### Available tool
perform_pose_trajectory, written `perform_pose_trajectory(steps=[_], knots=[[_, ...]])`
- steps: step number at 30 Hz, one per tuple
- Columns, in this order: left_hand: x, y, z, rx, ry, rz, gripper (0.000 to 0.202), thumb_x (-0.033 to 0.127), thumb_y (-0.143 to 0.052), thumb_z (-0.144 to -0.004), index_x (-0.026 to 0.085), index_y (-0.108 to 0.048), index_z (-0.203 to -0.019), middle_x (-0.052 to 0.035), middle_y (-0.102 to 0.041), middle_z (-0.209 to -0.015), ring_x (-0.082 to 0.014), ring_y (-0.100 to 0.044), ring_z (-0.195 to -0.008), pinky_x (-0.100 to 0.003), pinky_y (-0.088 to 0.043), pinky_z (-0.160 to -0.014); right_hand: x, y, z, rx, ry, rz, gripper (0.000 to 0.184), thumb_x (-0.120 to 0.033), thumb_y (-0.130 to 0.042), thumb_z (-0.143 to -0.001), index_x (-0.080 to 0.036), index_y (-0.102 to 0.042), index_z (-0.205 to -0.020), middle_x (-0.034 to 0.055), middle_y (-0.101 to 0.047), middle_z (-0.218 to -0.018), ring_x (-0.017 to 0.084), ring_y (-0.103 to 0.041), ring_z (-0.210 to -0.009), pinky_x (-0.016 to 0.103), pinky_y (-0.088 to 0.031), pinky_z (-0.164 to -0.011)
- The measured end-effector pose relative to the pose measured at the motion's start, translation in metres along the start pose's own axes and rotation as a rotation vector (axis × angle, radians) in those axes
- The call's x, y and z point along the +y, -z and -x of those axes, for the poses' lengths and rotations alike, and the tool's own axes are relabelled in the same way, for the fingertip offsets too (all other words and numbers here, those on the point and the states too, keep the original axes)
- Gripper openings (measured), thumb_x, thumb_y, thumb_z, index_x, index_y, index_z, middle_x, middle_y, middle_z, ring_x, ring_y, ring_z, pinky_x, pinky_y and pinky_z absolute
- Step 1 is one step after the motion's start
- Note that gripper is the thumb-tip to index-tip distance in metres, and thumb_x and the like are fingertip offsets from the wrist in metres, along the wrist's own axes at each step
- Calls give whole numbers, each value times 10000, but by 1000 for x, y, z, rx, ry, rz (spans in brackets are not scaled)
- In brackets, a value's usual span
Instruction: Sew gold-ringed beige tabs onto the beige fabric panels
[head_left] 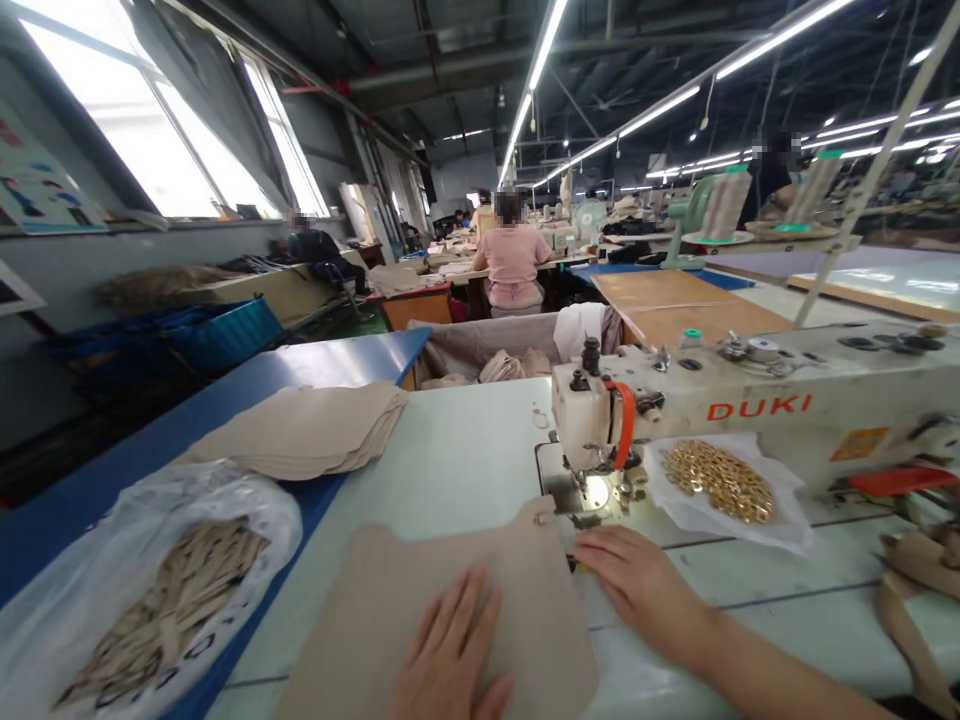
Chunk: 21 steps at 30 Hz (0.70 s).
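This is a big sewing room with long lights and tall windows. A person in a pink top sits at a far worktop. Close by is a pale worktop with a white sewing machine on it. Red letters on the machine say DUKI. Gold eyelets lie on white paper just beside it. A stack of tan pieces sits to the left. One tan piece lies flat, near the needle. The left hand rests on it, and the right hand rests on its edge. Both grips are open and flat, not clenched.
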<state>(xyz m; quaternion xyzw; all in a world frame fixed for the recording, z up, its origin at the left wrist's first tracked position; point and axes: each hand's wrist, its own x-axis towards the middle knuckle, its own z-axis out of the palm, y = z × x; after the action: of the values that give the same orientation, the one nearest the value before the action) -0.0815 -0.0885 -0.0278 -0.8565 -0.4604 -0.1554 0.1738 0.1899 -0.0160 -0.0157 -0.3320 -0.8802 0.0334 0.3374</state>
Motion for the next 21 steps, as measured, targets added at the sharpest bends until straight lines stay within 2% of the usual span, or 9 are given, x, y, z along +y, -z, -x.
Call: perform_pose_trajectory(steps=[3, 5, 8, 11, 13, 15, 17, 19, 21], knots=[[-11, 5, -1, -195, -4, -15, 638, 465, -400, -909, 232, -187, -1464, -81, -375, -1462, -247, -426, -1287, -361, -407, -988, -1, -2, 0, 2, 14, -31, 326, -49, -447, -835, -197, -671, -1019, 80, -700, -1023, 192, -645, -929, 337, -541, -853], [-20, 5, -24, -326, 65, 50, 589, 438, -347, -937, 245, -164, -1464, -65, -317, -1492, -231, -357, -1335, -395, -360, -1038, 0, -5, 0, 5, 39, -31, 309, -74, -444, -850, -204, -671, -1015, 81, -702, -1020, 189, -649, -922, 324, -545, -847], [-38, -5, -73, -459, 164, 169, 542, 440, -269, -957, 228, -209, -1453, -71, -277, -1509, -219, -263, -1379, -443, -272, -1097, 3, -8, 1, 13, 83, 11, 296, -106, -429, -872, -201, -665, -1023, 78, -705, -1021, 181, -656, -916, 301, -549, -831], [-58, -19, -112, -520, 214, 224, 555, 462, -276, -949, 189, -282, -1432, -106, -277, -1506, -229, -236, -1388, -446, -230, -1117, 7, -7, 3, 7, 124, 77, 299, -102, -430, -871, -179, -658, -1049, 78, -706, -1029, 175, -660, -925, 285, -547, -825], [-67, -26, -125, -486, 248, 211, 545, 434, -310, -945, 159, -325, -1414, -122, -250, -1515, -244, -201, -1397, -442, -211, -1125, 8, -6, 3, 15, 145, 100, 296, -99, -434, -870, -177, -661, -1043, 72, -712, -1017, 165, -668, -912, 262, -547, -817], [-69, -25, -125, -395, 302, 173, 513, 371, -326, -946, 137, -346, -1402, -126, -196, -1532, -253, -146, -1410, -444, -191, -1132, 8, -4, 1, 29, 164, 110, 291, -100, -432, -873, -180, -664, -1027, 65, -718, -1001, 157, -677, -890, 242, -548, -807], [-64, -16, -113, -326, 321, 166, 515, 353, -341, -942, 154, -318, -1416, -112, -138, -1548, -254, -101, -1417, -453, -178, -1134, 8, -3, -1, 44, 176, 104, 287, -99, -430, -875, -185, -666, -1015, 57, -722, -991, 153, -683, -877, 230, -547, -806], [-57, -3, -93, -381, 246, 237, 602, 444, -405, -912, 212, -248, -1444, -87, -109, -1555, -262, -101, -1417, -467, -182, -1131, 8, -2, -3, 58, 183, 86, 281, -103, -439, -877, -194, -665, -1016, 48, -725, -982, 150, -686, -872, 221, -544, -809], [-52, 9, -71, -519, 139, 334, 732, 554, -458, -859, 271, -157, -1463, -72, -115, -1554, -277, -129, -1412, -487, -179, -1126, 8, -2, -4, 63, 190, 65, 266, -116, -452, -880, -201, -664, -1017, 42, -727, -974, 147, -685, -871, 215, -540, -814]])
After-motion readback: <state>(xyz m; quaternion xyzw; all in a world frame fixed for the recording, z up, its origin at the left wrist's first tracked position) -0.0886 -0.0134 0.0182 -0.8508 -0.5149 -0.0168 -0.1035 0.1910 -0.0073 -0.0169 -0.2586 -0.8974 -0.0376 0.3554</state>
